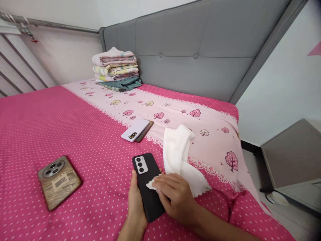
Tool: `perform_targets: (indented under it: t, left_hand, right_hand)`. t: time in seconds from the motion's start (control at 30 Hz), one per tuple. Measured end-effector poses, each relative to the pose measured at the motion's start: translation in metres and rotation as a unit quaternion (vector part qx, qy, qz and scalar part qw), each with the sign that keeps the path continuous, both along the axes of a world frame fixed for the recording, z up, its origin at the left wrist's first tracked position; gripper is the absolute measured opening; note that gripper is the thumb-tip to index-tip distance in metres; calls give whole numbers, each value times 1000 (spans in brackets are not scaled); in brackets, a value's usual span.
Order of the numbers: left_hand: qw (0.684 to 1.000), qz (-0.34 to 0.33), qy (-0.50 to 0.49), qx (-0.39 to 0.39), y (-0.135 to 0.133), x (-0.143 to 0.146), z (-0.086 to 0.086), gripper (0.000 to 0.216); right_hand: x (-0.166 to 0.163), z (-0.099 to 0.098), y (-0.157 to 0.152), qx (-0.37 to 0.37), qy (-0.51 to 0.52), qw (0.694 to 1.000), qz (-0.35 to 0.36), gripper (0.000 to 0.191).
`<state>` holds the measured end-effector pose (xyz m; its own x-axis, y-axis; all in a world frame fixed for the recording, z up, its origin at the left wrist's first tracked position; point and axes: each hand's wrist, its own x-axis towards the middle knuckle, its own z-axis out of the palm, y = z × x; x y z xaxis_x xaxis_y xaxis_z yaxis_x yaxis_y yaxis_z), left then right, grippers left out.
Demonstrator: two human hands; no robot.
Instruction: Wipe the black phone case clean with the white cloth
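The left hand [136,201] grips a black phone [148,185] by its edge, back side up, low over the pink dotted bedspread [75,134]. The right hand [175,194] pinches a corner of a white cloth [179,154] and presses it onto the phone's back; the rest of the cloth trails to the right. For a clean wipe, steady support from below and light, even strokes clear of the camera lenses seem advisable.

Black phone [147,187], white cloth [178,150], pink white-dotted bedspread [62,127], grey headboard [195,50]
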<state>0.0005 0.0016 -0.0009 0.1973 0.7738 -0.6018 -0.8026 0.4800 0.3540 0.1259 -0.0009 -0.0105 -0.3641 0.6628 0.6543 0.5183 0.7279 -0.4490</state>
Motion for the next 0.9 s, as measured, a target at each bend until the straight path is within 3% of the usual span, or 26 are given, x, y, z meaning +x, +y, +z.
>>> perform_targets:
  t: [0.33,0.9]
  left_hand:
    - [999,-7,-36,-4,0,-2,-3,59]
    - [998,-5,-62,-6,0,0,3,61]
  right_hand:
    - [2,7,-1,31,-23,994,99,21]
    - [2,8,0,23,-27,995,95,21]
